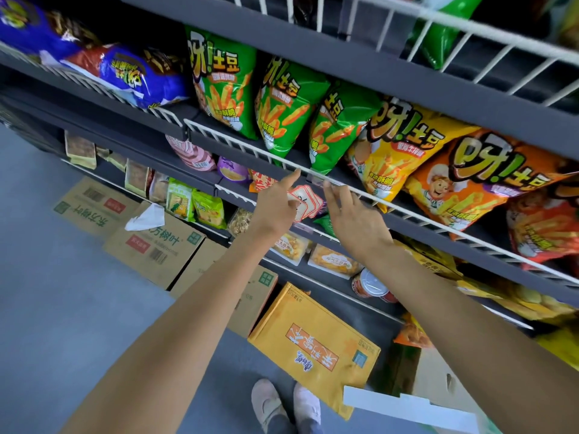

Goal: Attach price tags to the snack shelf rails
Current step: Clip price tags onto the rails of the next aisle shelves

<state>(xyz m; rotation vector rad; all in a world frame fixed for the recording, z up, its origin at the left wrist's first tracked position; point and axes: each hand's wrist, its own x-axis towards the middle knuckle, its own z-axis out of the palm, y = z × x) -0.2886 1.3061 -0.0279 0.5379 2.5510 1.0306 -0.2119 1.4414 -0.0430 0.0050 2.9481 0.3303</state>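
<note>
- The dark grey snack shelf (407,76) fills the top and right of the view, with white wire rails along its front edges.
- The grey floor (47,277) is at the left and bottom.
- A yellow cardboard box (313,343) lies on the floor near the bottom of the shelf, just above two light shoes (285,402).
- Brown cardboard boxes (150,242) sit on the floor to the left, against the lowest shelf.
- Green chip bags (225,83) stand in the middle of the shelf. A yellow chip bag (394,155) and an orange chip bag (470,183) lean to their right.
- Blue chip bags (138,76) lie at the left end of that shelf.
- The white wire rail (250,148) runs along the front edge under the green bags.
- The left hand (279,202) holds a small stack of red and white price tags (305,202) just below the rail. Its pointer finger is straight and touches the rail.
- The right hand (354,214) reaches up beside it. Its fingers are straight and close together, and the tips touch the rail by a small clear tag holder (315,179).
</note>
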